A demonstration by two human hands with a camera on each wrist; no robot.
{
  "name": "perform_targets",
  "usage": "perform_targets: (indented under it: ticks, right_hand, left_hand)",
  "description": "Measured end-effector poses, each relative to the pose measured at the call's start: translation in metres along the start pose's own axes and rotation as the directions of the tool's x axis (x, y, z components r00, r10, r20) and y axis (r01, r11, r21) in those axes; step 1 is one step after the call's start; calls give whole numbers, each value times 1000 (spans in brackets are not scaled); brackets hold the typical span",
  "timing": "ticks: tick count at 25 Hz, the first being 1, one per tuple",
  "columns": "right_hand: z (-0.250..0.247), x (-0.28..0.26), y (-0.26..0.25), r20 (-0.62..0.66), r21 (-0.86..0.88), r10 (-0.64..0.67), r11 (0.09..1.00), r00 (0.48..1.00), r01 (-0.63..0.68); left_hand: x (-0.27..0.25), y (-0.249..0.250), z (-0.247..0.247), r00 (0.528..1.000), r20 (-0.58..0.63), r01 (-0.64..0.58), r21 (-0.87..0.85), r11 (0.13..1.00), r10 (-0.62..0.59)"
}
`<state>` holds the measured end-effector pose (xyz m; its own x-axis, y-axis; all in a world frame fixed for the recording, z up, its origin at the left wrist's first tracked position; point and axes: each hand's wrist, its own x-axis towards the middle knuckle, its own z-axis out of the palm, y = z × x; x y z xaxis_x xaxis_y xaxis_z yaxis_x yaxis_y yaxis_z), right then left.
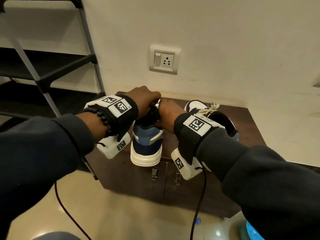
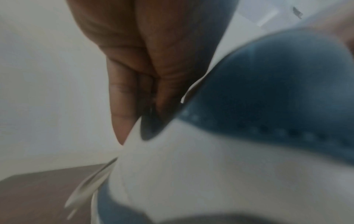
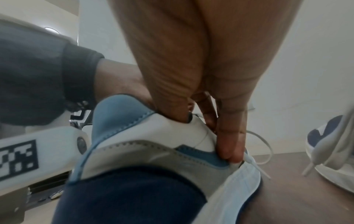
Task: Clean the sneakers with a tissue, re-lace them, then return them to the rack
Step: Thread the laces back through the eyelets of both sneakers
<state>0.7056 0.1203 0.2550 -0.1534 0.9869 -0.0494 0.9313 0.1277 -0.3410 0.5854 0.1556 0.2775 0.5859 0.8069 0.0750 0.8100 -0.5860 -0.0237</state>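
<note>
We work at the near sneaker, which stands on the dark cabinet top with its heel toward us and its toe toward the wall. Our left hand curls over the left side of the collar, fingers closed on the upper near the tongue. Our right hand holds the opposite side; in the right wrist view its fingers press on the eyelet edge, and a white lace trails out from under them. We cannot tell whether either hand pinches the lace itself or only the shoe.

We judge the task to be in the re-lacing stage on this shoe. The lace end hangs loose beside the upper, so lacing here is not finished. No tissue appears in any view, and the visible panels look free of marks, which suggests that wiping is complete; this is a judgement only.

The shoe has a thick off-white sole, a navy heel panel, a light blue collar and white leather sides with grey trim.

Farther back and to the right, the second sneaker stands on the same top, with its cream laces bunched loosely over the tongue; whether they are fully threaded is not clear. Beyond, at the left, the rack stands against the wall. Both shoes are yet to be returned to it.
</note>
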Motion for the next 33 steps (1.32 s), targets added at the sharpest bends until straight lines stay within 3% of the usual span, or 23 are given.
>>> perform_targets:
  ticks: [4, 7, 11, 14, 21, 25, 30, 33]
  right_hand:
    - [-8, -10, -2, 33, -18, -13, 1000, 999, 13]
    - [-21, -20, 3, 64, -34, -51, 998, 997, 53]
    - [-26, -37, 15, 47, -68, 30, 997, 998, -27]
    - [-33, -57, 23, -52, -29, 49, 998, 997, -51]
    - [-56, -113, 39, -244, 96, 170, 984, 955, -151]
    - [-62, -144, 46, -323, 73, 172, 985, 930, -157]
    - [-72, -144, 49, -252, 22, 203, 979, 946, -205]
    - [-73, -128, 51, -146, -85, 224, 968, 964, -238]
  left_hand:
    - [4, 0, -15, 978, 162, 144, -63, 988, -132]
    - [4, 5, -31, 951, 265, 188, -84, 979, -159]
    - [-6, 20, -32, 963, 168, 215, -5, 977, -211]
    - [-22, 42, -34, 963, 89, 250, 44, 967, -253]
    - [-72, 92, -54, 963, 94, 254, 10, 967, -254]
    - [-93, 106, -52, 962, 58, 268, 5, 963, -268]
    - [-93, 106, -55, 956, 47, 292, -57, 955, -289]
    - [-87, 94, -55, 950, 85, 305, -63, 950, -300]
